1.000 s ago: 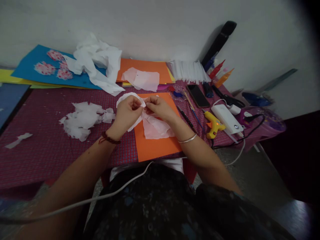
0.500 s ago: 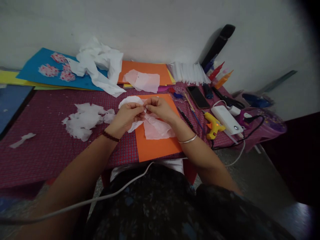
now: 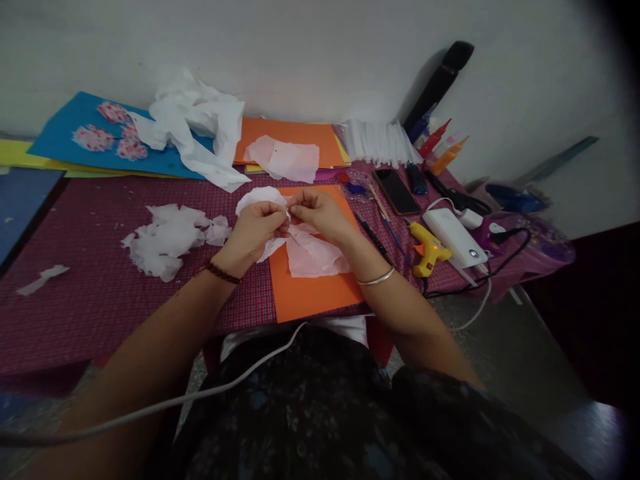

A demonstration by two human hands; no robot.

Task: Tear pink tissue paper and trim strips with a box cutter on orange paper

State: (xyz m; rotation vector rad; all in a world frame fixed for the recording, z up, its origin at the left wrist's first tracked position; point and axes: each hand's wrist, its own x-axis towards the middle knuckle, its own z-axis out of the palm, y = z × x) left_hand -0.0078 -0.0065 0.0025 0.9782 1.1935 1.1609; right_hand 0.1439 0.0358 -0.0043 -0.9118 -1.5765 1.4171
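Observation:
My left hand and my right hand meet fingertip to fingertip over an orange paper sheet. Both pinch the same piece of thin white tissue paper, which hangs down from my fingers onto the orange sheet. Part of the tissue curls out behind my left hand. A dark bead band is on my left wrist, a metal bangle on my right.
Torn white tissue scraps lie left on the checked cloth. Crumpled tissue, blue card and orange sheets sit by the wall. A yellow glue gun, white power bank, phone and pens lie right.
My hands stay pinched together on the tissue, with only slight finger shifts; the view has wobbled a little.

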